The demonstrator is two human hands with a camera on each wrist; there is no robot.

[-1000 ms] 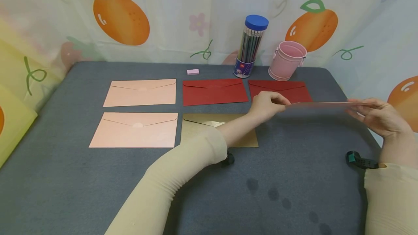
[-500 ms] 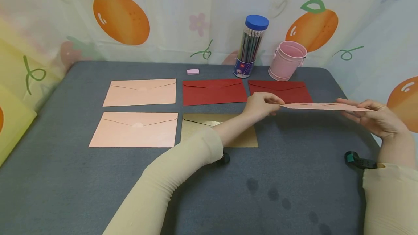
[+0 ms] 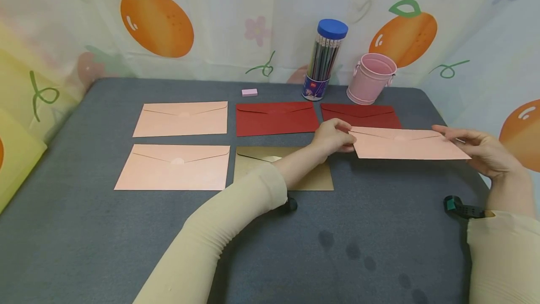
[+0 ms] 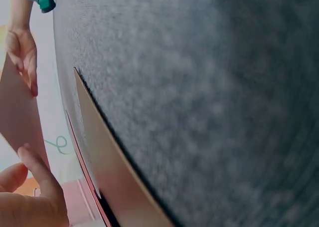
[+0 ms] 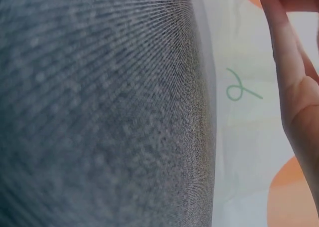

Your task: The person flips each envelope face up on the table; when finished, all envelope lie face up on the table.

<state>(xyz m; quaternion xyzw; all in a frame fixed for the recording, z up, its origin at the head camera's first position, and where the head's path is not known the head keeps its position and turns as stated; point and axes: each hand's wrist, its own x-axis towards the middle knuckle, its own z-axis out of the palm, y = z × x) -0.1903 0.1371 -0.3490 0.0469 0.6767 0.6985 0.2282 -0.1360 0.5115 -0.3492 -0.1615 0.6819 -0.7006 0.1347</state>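
A light pink envelope (image 3: 409,147) is held above the table between both hands, flap side toward the head camera. My left hand (image 3: 331,140) pinches its left edge. At its right end, my right hand (image 3: 489,151) holds the edge between thumb and fingers. The left wrist view shows the back of this envelope (image 4: 20,112) between the two hands. Under my left forearm lies a gold envelope (image 3: 312,182), partly covered. Behind the held envelope is a red envelope (image 3: 367,114), its lower part hidden. In the right wrist view only part of my right hand (image 5: 299,97) appears.
Another red envelope (image 3: 276,123) lies left of the first. Two pink envelopes, one behind (image 3: 185,123) and one in front (image 3: 173,177), lie at the left. Along the back stand a pencil tub (image 3: 322,60), a pink bucket (image 3: 371,81) and a small pink block (image 3: 249,92).
The held pink envelope has tilted from nearly edge-on to showing its flap face, and its front edge is lower. Both hands have shifted slightly left with it.
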